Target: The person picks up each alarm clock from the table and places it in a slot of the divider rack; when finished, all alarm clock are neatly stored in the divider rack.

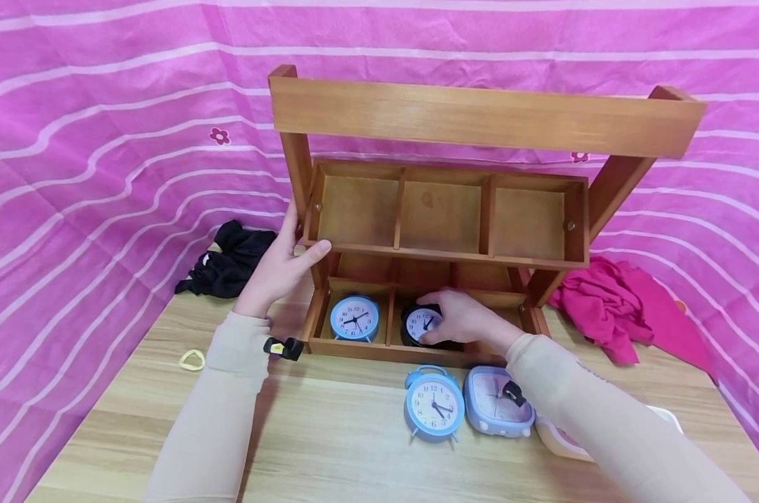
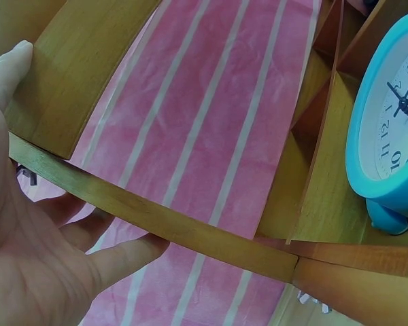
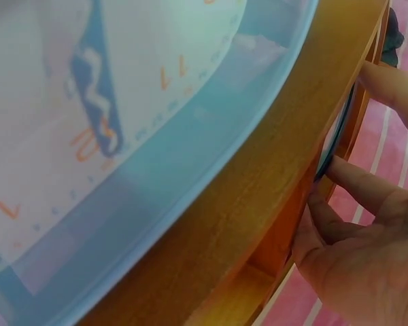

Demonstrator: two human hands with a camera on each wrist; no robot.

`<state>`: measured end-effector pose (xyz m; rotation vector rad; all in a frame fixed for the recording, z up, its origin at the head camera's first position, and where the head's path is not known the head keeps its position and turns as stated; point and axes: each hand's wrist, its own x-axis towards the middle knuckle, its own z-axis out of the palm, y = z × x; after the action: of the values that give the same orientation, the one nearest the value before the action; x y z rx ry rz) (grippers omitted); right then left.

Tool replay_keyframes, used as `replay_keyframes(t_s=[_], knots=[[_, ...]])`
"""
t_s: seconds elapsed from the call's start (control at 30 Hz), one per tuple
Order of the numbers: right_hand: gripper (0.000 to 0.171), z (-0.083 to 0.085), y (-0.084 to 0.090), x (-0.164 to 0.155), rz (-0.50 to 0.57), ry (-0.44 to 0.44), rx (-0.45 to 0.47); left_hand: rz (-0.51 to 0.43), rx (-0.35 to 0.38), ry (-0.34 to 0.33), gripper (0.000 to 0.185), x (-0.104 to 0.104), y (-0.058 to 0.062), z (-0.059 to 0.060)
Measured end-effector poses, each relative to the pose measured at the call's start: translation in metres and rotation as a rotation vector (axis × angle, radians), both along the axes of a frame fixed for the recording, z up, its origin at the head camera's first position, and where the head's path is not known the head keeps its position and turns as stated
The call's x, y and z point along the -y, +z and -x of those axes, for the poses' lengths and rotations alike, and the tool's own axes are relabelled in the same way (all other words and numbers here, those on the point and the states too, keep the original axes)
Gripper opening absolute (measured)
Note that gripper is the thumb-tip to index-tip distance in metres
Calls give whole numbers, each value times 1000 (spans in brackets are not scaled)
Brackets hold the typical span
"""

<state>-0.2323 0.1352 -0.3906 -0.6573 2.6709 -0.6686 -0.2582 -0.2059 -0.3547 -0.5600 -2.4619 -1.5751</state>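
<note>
Right grip (image 1: 458, 321) clamped on black clock (image 1: 421, 324), half hidden | left grip (image 1: 279, 269) clasping shelf edge (image 1: 316, 246)

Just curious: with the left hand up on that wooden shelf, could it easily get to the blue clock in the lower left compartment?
Probably yes: the left hand grips the shelf just above the blue clock, whose compartment is open-fronted and unblocked.

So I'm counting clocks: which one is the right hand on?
The black clock in the rack's lower middle compartment; right hand grips it, unlike the blue ones.
</note>
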Motion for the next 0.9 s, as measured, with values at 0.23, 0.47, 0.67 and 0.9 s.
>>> replay_keyframes(t_s=[0.23, 0.47, 0.67, 0.9], knots=[[70, 0, 0, 0, -8, 7, -9, -13, -2, -6, 94, 0, 1, 0], [71, -3, 1, 3, -16, -6, -17, -24, -10, -16, 93, -1, 1, 1], [69, -5, 1, 5, -23, -8, -33, -28, -9, -20, 94, 0, 0, 1], [75, -9, 2, 2, 4, 14, -73, -9, 21, 0, 96, 0, 1, 0]])
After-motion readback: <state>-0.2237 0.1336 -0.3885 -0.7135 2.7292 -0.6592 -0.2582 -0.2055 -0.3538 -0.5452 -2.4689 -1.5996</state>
